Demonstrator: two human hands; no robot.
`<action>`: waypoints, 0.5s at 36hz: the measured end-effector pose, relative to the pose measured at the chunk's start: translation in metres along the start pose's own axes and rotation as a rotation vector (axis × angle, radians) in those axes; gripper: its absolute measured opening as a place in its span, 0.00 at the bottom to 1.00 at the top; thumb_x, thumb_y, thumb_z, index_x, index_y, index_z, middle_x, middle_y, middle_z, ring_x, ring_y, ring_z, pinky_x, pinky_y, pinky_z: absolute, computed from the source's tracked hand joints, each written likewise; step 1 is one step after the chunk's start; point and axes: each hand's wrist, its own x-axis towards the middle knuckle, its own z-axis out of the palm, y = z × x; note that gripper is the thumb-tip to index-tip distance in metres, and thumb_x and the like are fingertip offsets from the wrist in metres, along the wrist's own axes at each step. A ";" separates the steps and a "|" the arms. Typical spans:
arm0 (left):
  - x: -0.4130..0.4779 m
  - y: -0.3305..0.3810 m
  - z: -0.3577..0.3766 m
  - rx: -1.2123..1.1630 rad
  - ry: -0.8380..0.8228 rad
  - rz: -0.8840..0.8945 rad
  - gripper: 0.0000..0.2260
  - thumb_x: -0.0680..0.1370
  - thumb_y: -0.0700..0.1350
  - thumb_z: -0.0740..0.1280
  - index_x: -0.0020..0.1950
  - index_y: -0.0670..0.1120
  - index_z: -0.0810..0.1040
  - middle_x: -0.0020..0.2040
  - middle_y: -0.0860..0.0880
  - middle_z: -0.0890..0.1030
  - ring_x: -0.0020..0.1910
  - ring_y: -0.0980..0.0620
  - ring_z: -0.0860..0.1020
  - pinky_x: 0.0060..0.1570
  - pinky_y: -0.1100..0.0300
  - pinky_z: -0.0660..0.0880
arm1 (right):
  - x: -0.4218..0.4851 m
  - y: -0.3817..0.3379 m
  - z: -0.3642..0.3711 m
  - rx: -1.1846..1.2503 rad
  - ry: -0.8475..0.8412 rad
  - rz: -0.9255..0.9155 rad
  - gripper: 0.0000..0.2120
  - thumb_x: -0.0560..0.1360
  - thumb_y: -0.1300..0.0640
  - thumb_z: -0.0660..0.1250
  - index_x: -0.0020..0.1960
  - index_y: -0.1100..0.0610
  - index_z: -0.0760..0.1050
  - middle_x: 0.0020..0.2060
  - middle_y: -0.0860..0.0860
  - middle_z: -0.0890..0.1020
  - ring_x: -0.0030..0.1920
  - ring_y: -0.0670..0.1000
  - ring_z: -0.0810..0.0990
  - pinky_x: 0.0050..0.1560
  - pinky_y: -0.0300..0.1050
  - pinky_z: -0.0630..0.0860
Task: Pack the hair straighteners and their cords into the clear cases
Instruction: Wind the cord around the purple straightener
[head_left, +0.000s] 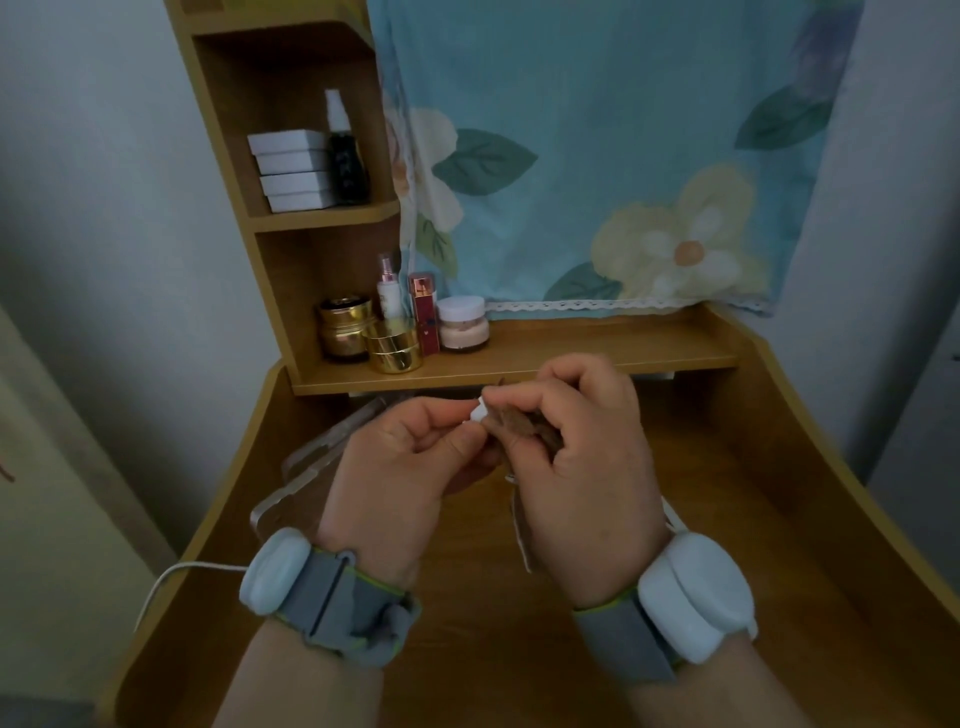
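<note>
— Pinching something, both hands? 
— Yes. The left hand (395, 467) and right hand (582, 457) meet above the wooden surface (727, 519), fingers curled on a small white plug tip (477, 413) and a brownish piece (524, 428) that I cannot identify. 
— The clear cases? 
— Clear cases (311, 467) lie on the surface under the left hand. A white cord (171, 577) trails off the left edge.

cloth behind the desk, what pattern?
Light blue hanging cloth: pale yellow flowers, green leaves, white lace hem. Head view.
</note>
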 end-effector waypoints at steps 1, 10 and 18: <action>0.000 0.000 0.000 -0.010 -0.003 0.001 0.06 0.74 0.37 0.66 0.49 0.42 0.81 0.42 0.41 0.84 0.43 0.44 0.83 0.47 0.51 0.78 | 0.000 0.000 -0.001 0.023 -0.015 0.006 0.09 0.73 0.46 0.62 0.49 0.44 0.79 0.47 0.39 0.67 0.52 0.44 0.70 0.43 0.34 0.70; 0.004 0.009 -0.005 -0.179 0.036 -0.060 0.12 0.71 0.36 0.66 0.54 0.37 0.77 0.41 0.41 0.84 0.44 0.45 0.82 0.58 0.39 0.74 | 0.010 0.001 -0.019 0.466 -0.177 0.349 0.08 0.73 0.53 0.68 0.52 0.45 0.78 0.42 0.40 0.82 0.46 0.39 0.80 0.47 0.36 0.78; 0.002 0.004 -0.002 -0.050 0.019 0.042 0.10 0.65 0.40 0.69 0.45 0.43 0.79 0.43 0.42 0.85 0.45 0.45 0.82 0.53 0.45 0.77 | 0.016 -0.007 -0.015 0.338 -0.134 0.352 0.05 0.71 0.50 0.70 0.46 0.46 0.76 0.42 0.44 0.81 0.43 0.43 0.80 0.45 0.48 0.80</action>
